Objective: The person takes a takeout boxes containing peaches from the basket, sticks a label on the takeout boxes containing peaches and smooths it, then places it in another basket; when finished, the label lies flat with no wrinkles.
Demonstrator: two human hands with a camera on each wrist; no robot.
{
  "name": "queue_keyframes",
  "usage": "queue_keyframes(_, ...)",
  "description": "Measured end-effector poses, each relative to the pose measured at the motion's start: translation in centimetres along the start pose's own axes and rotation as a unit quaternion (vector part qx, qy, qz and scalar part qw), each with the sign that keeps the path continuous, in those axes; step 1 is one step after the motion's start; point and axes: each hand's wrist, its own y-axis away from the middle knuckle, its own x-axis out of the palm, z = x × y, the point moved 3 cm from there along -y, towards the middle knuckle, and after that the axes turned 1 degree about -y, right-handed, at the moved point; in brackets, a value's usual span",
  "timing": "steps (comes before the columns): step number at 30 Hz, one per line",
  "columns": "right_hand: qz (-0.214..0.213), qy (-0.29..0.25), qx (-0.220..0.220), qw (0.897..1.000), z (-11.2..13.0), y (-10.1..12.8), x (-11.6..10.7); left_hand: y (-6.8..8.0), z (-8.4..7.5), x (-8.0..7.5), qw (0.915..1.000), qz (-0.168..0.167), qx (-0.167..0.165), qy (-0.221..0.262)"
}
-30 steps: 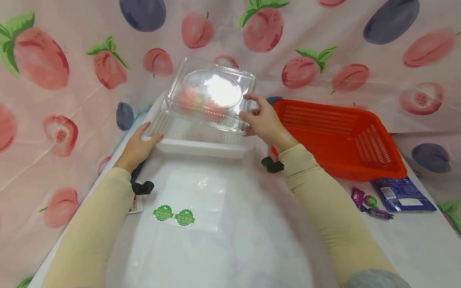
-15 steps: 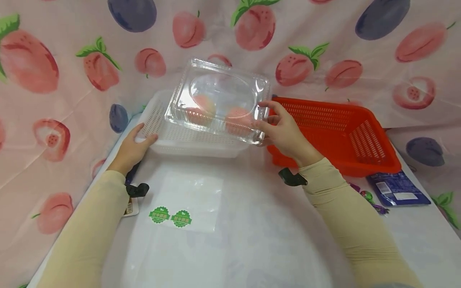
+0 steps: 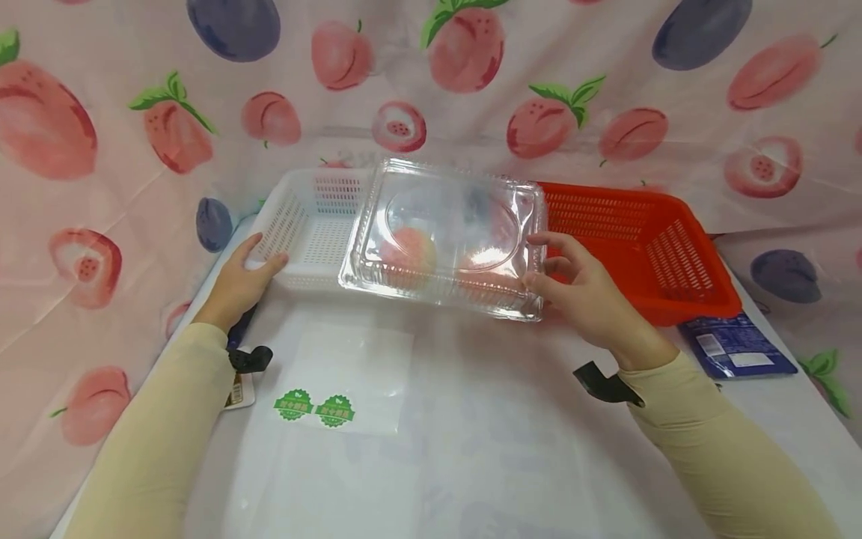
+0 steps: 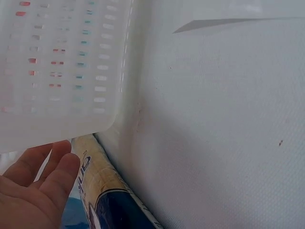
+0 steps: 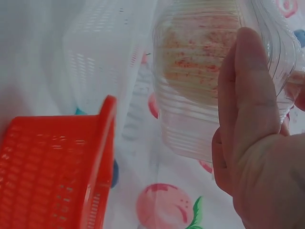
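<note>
One clear container (image 3: 441, 213) in R fingers (image 3: 557, 240); L fingers (image 3: 246, 248) by wht basket (image 3: 286, 223).

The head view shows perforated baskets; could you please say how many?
2: the white basket by the left hand and the red basket at right; the clear plastic container partly covers both.

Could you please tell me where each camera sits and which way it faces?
Head: worn there, facing forward and down at the left hand, right hand and sleeves.
Left wrist: worn there, facing the white basket; left hand partly shows.
Right wrist: worn there, facing the clear container; right hand shows, gripping it.
Head and right wrist both show the red basket.
</note>
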Motion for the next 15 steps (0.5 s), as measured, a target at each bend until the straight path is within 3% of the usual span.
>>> queue_keyframes(7,0.022,-0.013,0.008,1.000,-1.6,2.5,-0.4,0.4,-0.1,-0.1,1.0000,0.003,-0.002,0.005)
queue_keyframes(15,0.009,0.026,-0.005,1.000,-3.6,5.3,-1.2,0.1,0.0,0.0,0.9999,0.012,0.000,0.006)
